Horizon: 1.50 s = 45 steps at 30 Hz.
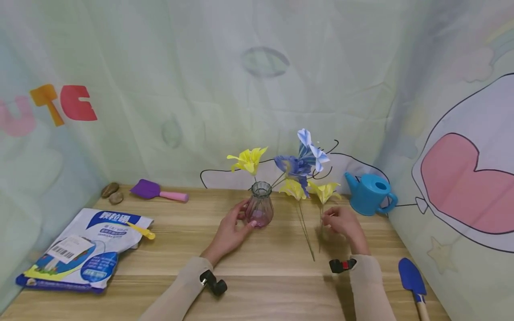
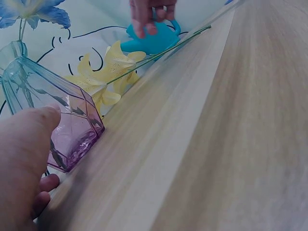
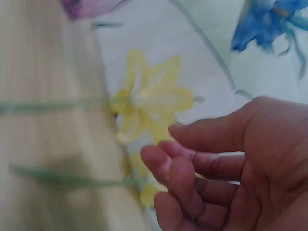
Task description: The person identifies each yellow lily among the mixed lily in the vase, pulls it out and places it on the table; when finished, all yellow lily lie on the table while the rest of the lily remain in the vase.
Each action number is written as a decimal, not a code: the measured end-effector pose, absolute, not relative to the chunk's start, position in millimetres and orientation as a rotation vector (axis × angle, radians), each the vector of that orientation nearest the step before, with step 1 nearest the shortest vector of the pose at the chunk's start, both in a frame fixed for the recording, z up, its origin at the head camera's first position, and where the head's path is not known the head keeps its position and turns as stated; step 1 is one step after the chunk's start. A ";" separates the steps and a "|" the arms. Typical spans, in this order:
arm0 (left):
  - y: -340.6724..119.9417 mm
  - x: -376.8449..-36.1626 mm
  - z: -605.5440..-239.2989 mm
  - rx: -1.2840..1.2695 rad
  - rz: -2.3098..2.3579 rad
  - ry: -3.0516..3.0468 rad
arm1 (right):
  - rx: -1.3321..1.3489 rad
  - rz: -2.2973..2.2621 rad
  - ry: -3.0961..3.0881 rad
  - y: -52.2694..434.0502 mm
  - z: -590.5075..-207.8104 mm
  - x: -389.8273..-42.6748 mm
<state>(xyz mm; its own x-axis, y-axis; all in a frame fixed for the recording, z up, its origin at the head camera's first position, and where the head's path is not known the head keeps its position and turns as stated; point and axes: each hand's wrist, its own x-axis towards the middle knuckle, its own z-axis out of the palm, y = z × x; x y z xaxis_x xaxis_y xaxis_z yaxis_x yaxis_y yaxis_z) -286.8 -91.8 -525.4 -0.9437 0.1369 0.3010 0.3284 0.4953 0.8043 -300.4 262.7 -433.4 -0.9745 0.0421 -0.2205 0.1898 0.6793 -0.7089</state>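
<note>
My left hand (image 1: 230, 234) grips the lower side of a ribbed glass vase (image 1: 260, 208), greenish above and pinkish-purple at the base, with the thumb across its front. A yellow lily (image 1: 247, 161) and blue flowers (image 1: 295, 166) stand in the vase, leaning left and right. To its right, two more yellow lilies (image 1: 323, 192) lie on the table, stems pointing toward me. Over the stem of the right one is my right hand (image 1: 341, 223). In the right wrist view its fingers (image 3: 185, 185) are loosely bent with nothing between them, and the green stems (image 3: 62, 103) run apart from it.
A blue watering can (image 1: 368, 195) stands at the back right, and a blue shovel (image 1: 412, 277) lies at the right edge. On the left are a printed bag (image 1: 86, 249) with a yellow clip (image 1: 141, 230), a purple scoop (image 1: 146, 189) and stones (image 1: 109, 190). Fabric backdrops enclose the table.
</note>
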 end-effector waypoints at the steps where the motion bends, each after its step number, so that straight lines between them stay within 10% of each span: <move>1: -91.8 -286.8 -525.4 -0.401 -1.429 -2.538 | 0.148 -1.202 2.705 260.0 -430.5 -300.2; 22: -90.9 -289.1 -522.2 -0.433 -1.458 -2.503 | -0.579 -1.338 2.486 188.0 -376.8 -263.9; 45: -93.5 -286.6 -526.7 -0.449 -1.433 -2.494 | -0.401 -1.656 2.557 103.1 -379.2 -284.9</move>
<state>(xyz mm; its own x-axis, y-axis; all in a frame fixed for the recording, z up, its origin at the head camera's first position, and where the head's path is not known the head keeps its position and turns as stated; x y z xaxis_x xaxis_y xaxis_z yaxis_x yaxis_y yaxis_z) -286.6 -93.5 -526.7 -0.9265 0.1484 0.3459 0.3736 0.4748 0.7969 -284.9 103.1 -379.2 -0.9637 -0.2537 0.0836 -0.1800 0.3856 -0.9049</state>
